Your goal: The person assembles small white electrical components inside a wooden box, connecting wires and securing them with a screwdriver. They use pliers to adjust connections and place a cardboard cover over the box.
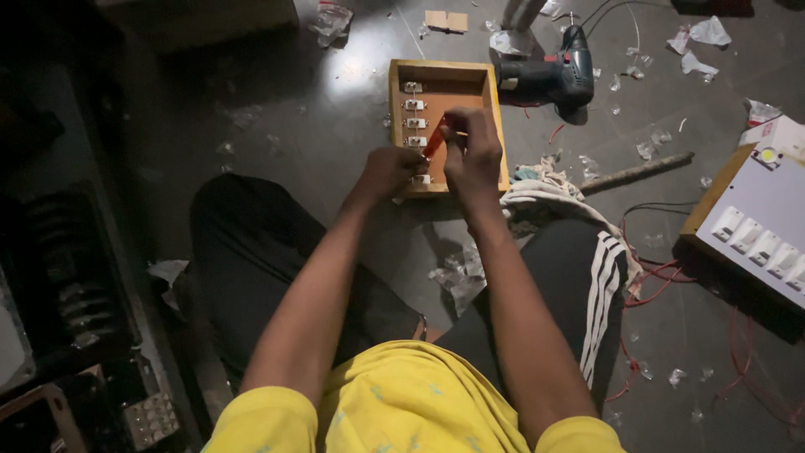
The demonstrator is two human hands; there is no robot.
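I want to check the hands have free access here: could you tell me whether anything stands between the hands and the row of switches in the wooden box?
Nothing visible does. The right hand holds an orange-handled screwdriver over the row of white switches in the shallow wooden box; the left hand rests at the nearest switch.

Wooden box (495,126) on floor (319,143) ahead of knees, switches (412,113) in a column along its left wall. Both hands at its near edge. Drill (558,75) just behind-right; switch panel (759,226) far right.
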